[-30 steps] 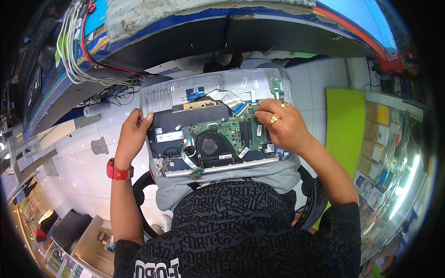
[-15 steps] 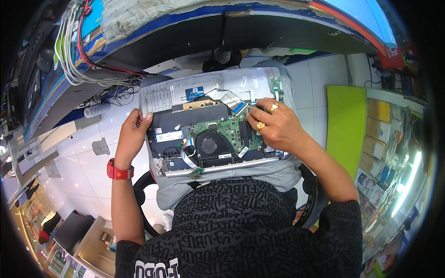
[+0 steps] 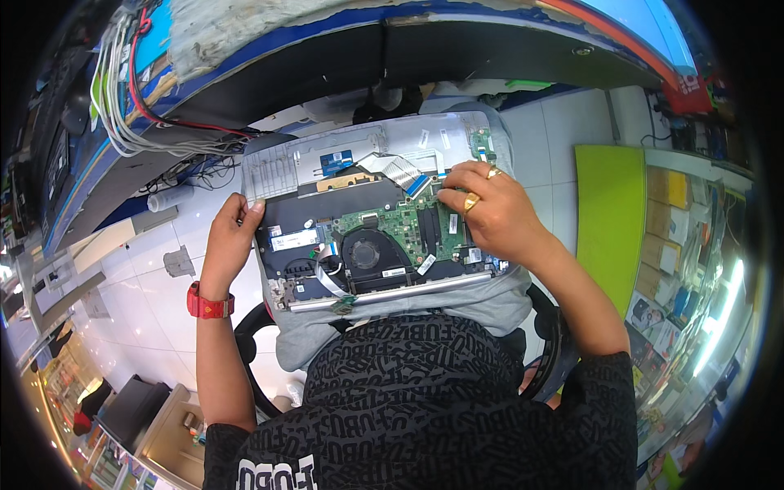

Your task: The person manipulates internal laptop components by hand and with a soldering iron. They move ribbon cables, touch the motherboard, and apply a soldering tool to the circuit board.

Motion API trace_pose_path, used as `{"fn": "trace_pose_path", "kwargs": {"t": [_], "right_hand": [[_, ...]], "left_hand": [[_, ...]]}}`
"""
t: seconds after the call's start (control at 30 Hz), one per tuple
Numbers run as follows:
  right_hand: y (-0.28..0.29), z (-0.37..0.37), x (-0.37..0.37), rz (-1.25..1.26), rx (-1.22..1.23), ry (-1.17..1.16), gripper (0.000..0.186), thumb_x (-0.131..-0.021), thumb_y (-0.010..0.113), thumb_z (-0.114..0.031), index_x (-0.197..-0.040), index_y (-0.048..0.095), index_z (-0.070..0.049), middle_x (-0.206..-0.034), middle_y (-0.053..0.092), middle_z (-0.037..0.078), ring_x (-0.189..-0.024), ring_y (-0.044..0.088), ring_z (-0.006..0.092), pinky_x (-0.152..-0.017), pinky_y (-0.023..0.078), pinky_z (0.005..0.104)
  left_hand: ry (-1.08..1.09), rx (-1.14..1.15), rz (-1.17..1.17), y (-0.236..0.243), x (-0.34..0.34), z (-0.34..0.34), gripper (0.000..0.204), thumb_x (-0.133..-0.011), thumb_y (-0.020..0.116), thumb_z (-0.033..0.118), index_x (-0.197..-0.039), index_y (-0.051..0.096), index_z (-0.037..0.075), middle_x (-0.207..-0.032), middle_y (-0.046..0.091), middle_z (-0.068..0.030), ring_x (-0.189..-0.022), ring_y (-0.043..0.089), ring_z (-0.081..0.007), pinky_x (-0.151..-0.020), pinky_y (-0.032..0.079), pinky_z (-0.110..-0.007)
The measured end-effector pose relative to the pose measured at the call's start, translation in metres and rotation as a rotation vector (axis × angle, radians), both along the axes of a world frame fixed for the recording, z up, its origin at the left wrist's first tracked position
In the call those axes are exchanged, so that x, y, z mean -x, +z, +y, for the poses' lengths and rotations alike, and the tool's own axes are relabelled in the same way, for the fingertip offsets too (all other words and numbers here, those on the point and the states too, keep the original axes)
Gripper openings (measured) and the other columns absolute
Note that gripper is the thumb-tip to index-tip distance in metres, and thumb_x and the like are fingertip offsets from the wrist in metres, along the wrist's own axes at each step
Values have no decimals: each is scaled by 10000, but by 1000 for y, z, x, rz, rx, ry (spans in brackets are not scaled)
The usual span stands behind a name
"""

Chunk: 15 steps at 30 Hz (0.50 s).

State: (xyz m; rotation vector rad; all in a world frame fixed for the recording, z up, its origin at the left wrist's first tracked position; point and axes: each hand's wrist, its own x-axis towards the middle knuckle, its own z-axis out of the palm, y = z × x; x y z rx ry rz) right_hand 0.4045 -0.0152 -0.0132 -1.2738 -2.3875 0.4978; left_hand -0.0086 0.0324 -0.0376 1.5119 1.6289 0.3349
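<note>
An opened laptop base (image 3: 392, 131) lies across my lap with its inner parts bare. My left hand (image 3: 233, 231) grips its left edge, thumb on top near the speaker-like grille. My right hand (image 3: 496, 208) is bent over the right side of the green circuit board (image 3: 449, 224), fingertips pressed together beside a thin white cable; what they pinch is hidden. A wide ribbon cable (image 3: 405, 174) with a blue end lies folded just left of those fingers. Nearer me are the black round fan (image 3: 365, 254), a white-labelled storage stick (image 3: 295, 239) and a loose small ribbon cable (image 3: 331, 283).
A dark workbench (image 3: 310, 73) with a worn top edge spans the far side. Bundled white and red cables (image 3: 114, 90) hang at its left. On the right stand a lime-green panel (image 3: 608, 212) and a glass display case (image 3: 665, 245). Chair arms (image 3: 255, 347) flank my lap.
My right hand has turned a little and lifted slightly at the board's right side, showing more of the board beneath. My left hand keeps its grip on the laptop base.
</note>
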Motion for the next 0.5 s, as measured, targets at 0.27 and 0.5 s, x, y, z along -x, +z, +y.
{"fn": "trace_pose_path", "kwargs": {"t": [0.27, 0.5], "right_hand": [[0, 4, 7, -209, -152, 210, 147, -814, 634, -106, -932, 713, -67, -998, 623, 55, -1005, 651, 266, -952, 540, 430], [1, 7, 3, -44, -52, 107, 97, -782, 677, -54, -878, 683, -51, -982, 632, 70, -976, 653, 292, -890, 545, 434]], "left_hand": [[-1, 1, 6, 2, -1, 1, 402, -1032, 655, 339, -837, 479, 35, -708, 435, -6, -664, 386, -108, -599, 371, -296], [19, 22, -25, 2, -2, 0, 392, -1034, 653, 342, -844, 482, 45, -711, 447, -9, -659, 405, -106, -593, 387, -294]]}}
